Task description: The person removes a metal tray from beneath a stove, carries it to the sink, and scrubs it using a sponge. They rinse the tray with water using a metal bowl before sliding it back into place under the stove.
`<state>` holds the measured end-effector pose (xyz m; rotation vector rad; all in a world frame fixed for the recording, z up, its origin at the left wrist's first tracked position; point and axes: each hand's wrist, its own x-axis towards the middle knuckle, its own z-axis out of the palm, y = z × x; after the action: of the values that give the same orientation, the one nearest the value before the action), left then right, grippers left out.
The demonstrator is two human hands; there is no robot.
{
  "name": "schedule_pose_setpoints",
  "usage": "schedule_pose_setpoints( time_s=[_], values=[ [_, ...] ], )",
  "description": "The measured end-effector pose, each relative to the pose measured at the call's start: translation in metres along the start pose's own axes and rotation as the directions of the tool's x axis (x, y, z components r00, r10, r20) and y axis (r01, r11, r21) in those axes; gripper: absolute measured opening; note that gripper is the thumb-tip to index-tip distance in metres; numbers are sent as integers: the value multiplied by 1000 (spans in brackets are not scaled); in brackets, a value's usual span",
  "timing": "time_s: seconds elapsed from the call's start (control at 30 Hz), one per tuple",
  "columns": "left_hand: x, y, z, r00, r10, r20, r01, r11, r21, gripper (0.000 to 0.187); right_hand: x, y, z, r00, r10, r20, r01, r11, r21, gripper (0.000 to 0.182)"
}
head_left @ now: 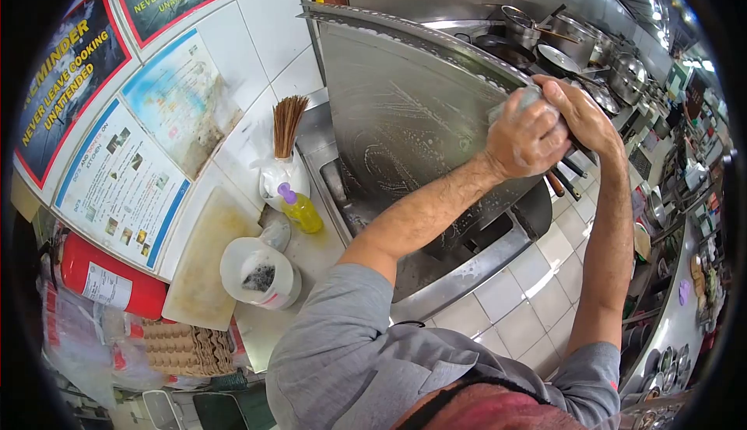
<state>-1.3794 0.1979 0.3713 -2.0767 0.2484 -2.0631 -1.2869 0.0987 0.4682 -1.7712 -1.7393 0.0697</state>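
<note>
The grip of the left hand (526, 143) is closed over a pale scrubbing pad (523, 100), of which only a corner shows above the knuckles, and presses it against the upper right edge of a large steel panel (405, 111). The right hand (582, 115) lies beside and partly over the left, fingers curled at the same edge of the panel; whether it clamps the pad or the panel cannot be told. The panel stands tilted in a steel sink (459, 274), its face streaked with suds. On the worktop (311, 252) left of the sink stand a yellow bottle with a purple cap (299, 207), a white bag holding brown sticks (285, 167), and a white tub with foam and a dark scourer (260, 274). A cutting board (204, 263) leans against the tiled wall (268, 25). Pots and pans (560, 37) crowd the range beyond the hands.
</note>
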Motion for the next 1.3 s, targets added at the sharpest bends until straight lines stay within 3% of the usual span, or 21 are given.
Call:
schedule_pose_setpoints(
  time_s=[0.17,0.27,0.3,0.33,0.37,0.4,0.43,0.47,0.53,0.6,0.63,0.67,0.7,0.8,0.83,0.93,1.0,1.03,1.17,1.23,1.3],
  values=[
    [14,-41,-23,995,99,-24,-99,995,10,17,-27,-8,-4,998,34,-56,-43,984,-175,59],
    [19,-146,-62,992,126,-25,-110,935,336,21,-32,-13,-8,990,118,-72,-132,963,-234,58],
    [2,-218,-66,983,174,-56,-155,956,251,21,-34,-13,-9,989,133,-72,-147,954,-261,59],
    [7,-247,-86,987,155,-41,-139,955,263,20,-33,-13,-8,986,146,-83,-162,952,-260,59],
    [4,-279,-105,999,14,39,-27,934,355,18,-29,-12,-7,990,121,-74,-135,960,-243,57],
    [9,-288,-116,995,4,102,-50,890,453,17,-24,-10,-4,993,94,-65,-106,968,-226,55],
    [1,-304,-115,998,-26,62,-2,911,412,17,-19,-8,-2,996,74,-54,-83,979,-184,61],
    [-1,-295,-107,997,-19,71,-11,917,398,17,-15,-9,-2,994,87,-65,-97,980,-175,61],
    [-7,-251,-86,984,-171,-47,177,942,285,17,-6,-8,-1,995,94,-22,-96,989,-110,67],
    [-8,-171,-43,998,-32,-55,47,954,295,19,9,5,5,995,77,-55,-84,987,-138,72],
    [-6,-123,-26,996,-80,-35,86,971,224,18,16,0,2,992,124,-12,-125,977,-171,74],
    [-3,-83,-9,991,-133,30,121,958,261,19,29,21,9,997,54,-54,-63,982,-178,77],
    [4,-52,5,998,-70,-8,69,952,299,19,33,21,6,996,84,-26,-87,982,-165,78],
    [-2,8,35,978,-200,57,186,964,188,21,36,29,0,972,221,80,-209,968,-139,73],
    [-6,21,41,978,-201,47,190,965,180,25,32,32,-2,981,192,30,-186,972,-146,73],
    [-20,39,54,982,-185,34,175,965,194,35,12,34,-7,980,199,1,-197,972,-131,70],
    [-36,49,60,986,-166,25,157,964,214,40,1,48,-9,992,93,-84,-104,984,-147,67],
    [-48,56,59,978,-205,26,194,954,230,40,-5,54,-11,991,-1,-135,-21,987,-161,68],
    [-140,61,37,903,-430,-8,414,863,290,41,-25,57,-28,998,-45,-46,39,992,-121,56],
    [-176,36,17,873,-479,-92,481,815,324,40,-43,47,-27,989,7,-148,-32,986,-166,55],
    [-192,0,-8,821,-531,-208,570,748,339,39,-53,32,-29,990,68,-127,-92,977,-191,55]
  ],
)
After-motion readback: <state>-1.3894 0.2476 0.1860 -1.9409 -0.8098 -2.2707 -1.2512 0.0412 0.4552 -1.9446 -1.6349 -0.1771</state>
